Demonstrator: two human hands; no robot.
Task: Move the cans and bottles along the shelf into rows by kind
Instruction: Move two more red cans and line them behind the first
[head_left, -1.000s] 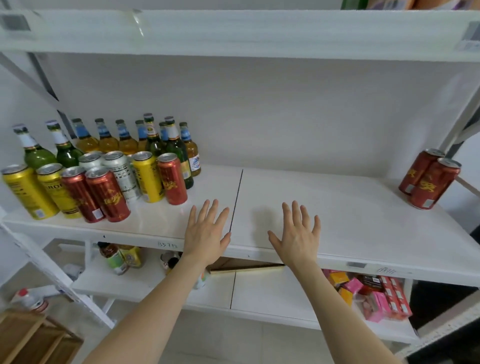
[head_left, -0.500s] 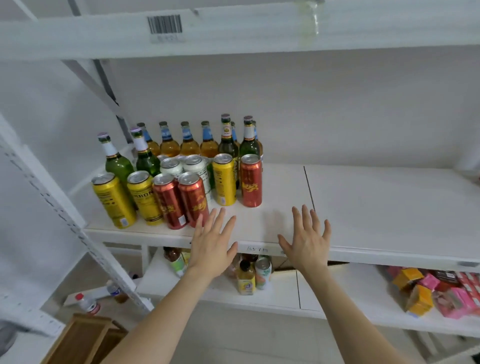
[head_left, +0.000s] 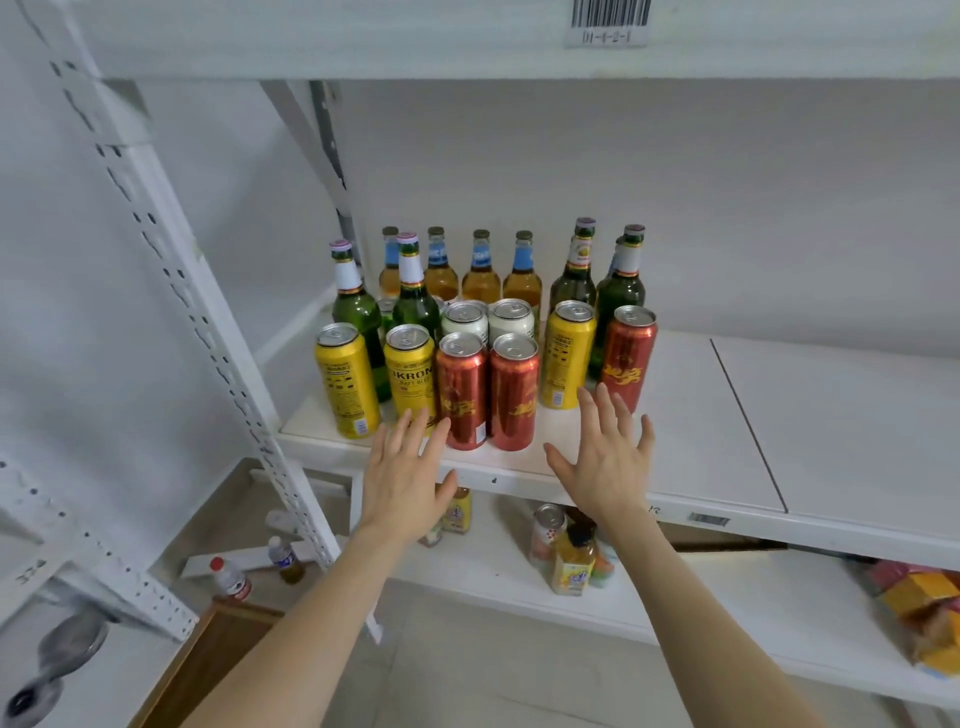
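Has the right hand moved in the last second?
Yes. The right hand has gone left past the shelf seam, up to the lone red can.

Right side: the shelf (head_left: 696, 415) lies bare from the lone red can (head_left: 628, 358) rightward (the widest way in).
Near edge: only a thin bare strip runs in front of the paired red cans (head_left: 488, 400).
Left side: a slanted perforated post (head_left: 208, 322) stands near the outer yellow can (head_left: 345, 379), narrowing that approach.
Far rows: white cans (head_left: 511, 319) and bottles (head_left: 480, 280) stand packed; gaps there look too tight for a hand, though the front cans hide them.
Above: open air below the upper shelf (head_left: 415, 52).
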